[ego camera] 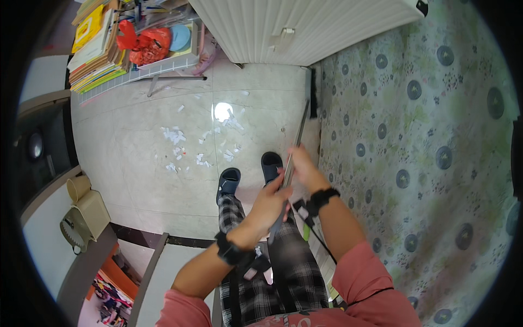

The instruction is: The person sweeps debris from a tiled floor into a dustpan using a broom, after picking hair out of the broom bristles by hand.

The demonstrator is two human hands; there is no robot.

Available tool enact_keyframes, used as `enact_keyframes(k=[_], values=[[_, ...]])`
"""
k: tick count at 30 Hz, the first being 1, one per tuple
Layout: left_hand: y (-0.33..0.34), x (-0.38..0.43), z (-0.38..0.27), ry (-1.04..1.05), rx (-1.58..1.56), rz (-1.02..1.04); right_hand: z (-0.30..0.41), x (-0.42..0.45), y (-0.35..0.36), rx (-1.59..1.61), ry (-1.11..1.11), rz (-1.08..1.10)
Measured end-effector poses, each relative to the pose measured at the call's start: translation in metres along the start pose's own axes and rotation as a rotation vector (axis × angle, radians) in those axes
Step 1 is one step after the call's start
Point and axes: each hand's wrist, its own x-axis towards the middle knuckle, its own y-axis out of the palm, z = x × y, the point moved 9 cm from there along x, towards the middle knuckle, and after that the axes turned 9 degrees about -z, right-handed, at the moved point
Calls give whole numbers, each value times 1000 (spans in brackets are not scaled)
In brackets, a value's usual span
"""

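Both of my hands grip the long grey handle [302,126] of a broom. My left hand [265,208] wraps it lower down, close to my thighs. Farther up the handle, my right hand [303,166] holds it near a slippered foot. The dark-bristled broom head [313,94] is down on the tiled floor [122,163], at the foot of a patterned cloth [382,159]. Small white paper scraps [173,136] lie scattered on the tiles, left of the broom and in front of my feet. Straps with small devices circle both wrists.
A white ribbed panel [261,30] with a latch stands ahead. At upper left, a wire rack [139,71] holds stacked papers [98,53] and a red plastic bag [151,45]. My dark slippers [229,182] are on the floor. A beige bin [92,212] is at left.
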Motion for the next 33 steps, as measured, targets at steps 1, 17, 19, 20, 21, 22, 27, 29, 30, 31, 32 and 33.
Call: enact_keyframes(k=[1,17,19,20,21,22,27,29,30,31,32,33], values=[[-6,-14,10,-25,-12,19,-4,-30,6,-113,24,-72],[-87,-36,86,96,-209,-157,-89,-14,68,-691,-137,194],[-95,-63,116,93,-263,-193,-102,-61,81,-809,-91,247],[-97,-74,124,85,-281,-197,-111,-66,74,-804,-277,261],[-88,-94,118,54,-268,-101,-113,-68,71,-794,-465,273],[-85,-97,119,113,-270,-68,-110,-67,69,-774,-428,248],[-89,-25,103,133,-440,-57,-47,-32,93,-1102,-364,121],[-100,-12,92,97,-542,-84,-46,-17,108,-1172,-335,92],[-102,-8,92,71,-590,-95,-54,-2,108,-1172,-356,77],[-114,-12,105,68,-606,-117,-65,-4,116,-1178,-369,76],[-120,-25,120,47,-613,-139,-89,-13,114,-1200,-298,128],[-127,-40,134,38,-618,-161,-113,-28,115,-1278,-367,163]])
